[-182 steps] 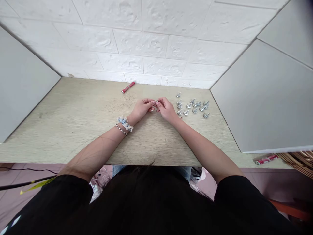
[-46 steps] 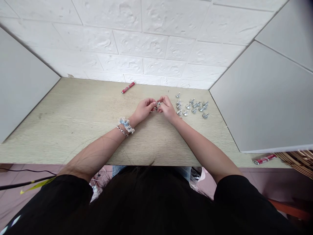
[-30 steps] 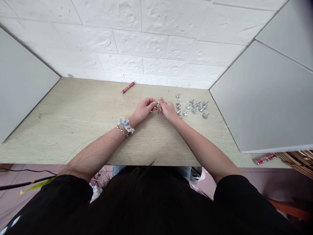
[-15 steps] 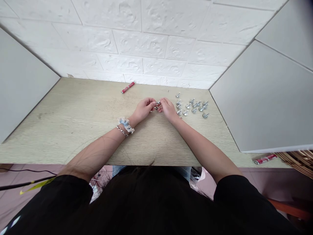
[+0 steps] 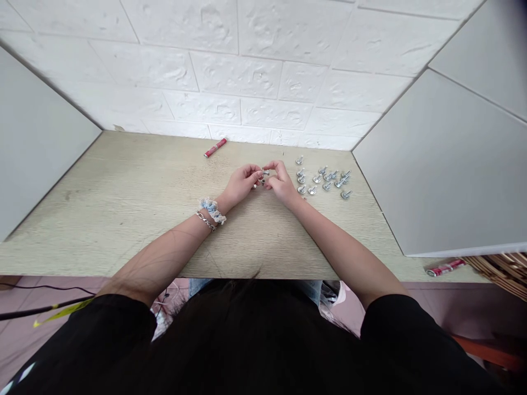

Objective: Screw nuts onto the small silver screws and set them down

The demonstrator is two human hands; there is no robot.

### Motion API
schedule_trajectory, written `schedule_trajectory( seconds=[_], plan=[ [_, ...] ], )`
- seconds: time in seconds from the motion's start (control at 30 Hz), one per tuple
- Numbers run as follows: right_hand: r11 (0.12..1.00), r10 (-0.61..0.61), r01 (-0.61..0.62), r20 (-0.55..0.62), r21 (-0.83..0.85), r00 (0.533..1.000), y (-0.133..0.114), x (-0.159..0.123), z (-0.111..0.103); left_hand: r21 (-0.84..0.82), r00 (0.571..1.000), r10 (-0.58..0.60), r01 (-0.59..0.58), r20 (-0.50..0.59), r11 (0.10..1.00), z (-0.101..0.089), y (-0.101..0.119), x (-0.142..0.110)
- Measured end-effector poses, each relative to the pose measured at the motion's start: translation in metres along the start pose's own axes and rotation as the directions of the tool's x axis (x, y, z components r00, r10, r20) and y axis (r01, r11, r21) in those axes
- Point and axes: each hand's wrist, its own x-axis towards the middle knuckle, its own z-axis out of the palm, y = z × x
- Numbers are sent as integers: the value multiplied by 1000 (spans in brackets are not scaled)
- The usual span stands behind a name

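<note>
My left hand (image 5: 241,184) and my right hand (image 5: 280,181) meet over the middle of the wooden desk (image 5: 135,203). Between their fingertips they pinch a small silver bolt (image 5: 264,174); the piece is too small to make out in detail. A bracelet and a blue scrunchie (image 5: 211,209) are on my left wrist. To the right of my right hand lies a cluster of several silver bolts (image 5: 325,179) on the desk.
A red tube (image 5: 216,147) lies near the back wall. Grey panels (image 5: 436,170) close the desk on the left and right. Another red tube (image 5: 445,268) and a wicker basket (image 5: 500,269) sit at the lower right, beyond the right panel.
My fingers have shifted slightly around the small bolt, the right fingertips lifting and regripping. The hands stay in the same place, and the bolts on the desk have not moved.
</note>
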Motion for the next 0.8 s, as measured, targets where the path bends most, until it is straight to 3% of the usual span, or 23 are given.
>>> schedule_trajectory(
  seconds=[0.23, 0.47, 0.6, 0.8],
  plan=[
    [998, 32, -36, -86, -48, 996, -2, -1, 3, 29, 1000, 11, -11, 6, 1000, 0, 1, -1],
    [982, 62, -64, -22, -175, 998, -1, 0, 2, 22, 999, 27, -28, 39, 999, 1, 4, -2],
    [996, 42, -41, 5, -83, 999, -1, 0, 2, 31, 999, 24, -25, 35, 999, 1, 4, -2],
    [995, 51, -46, -57, 83, 997, 0, 2, 2, 40, 999, 25, -26, 30, 999, 0, 2, -1]
  ],
)
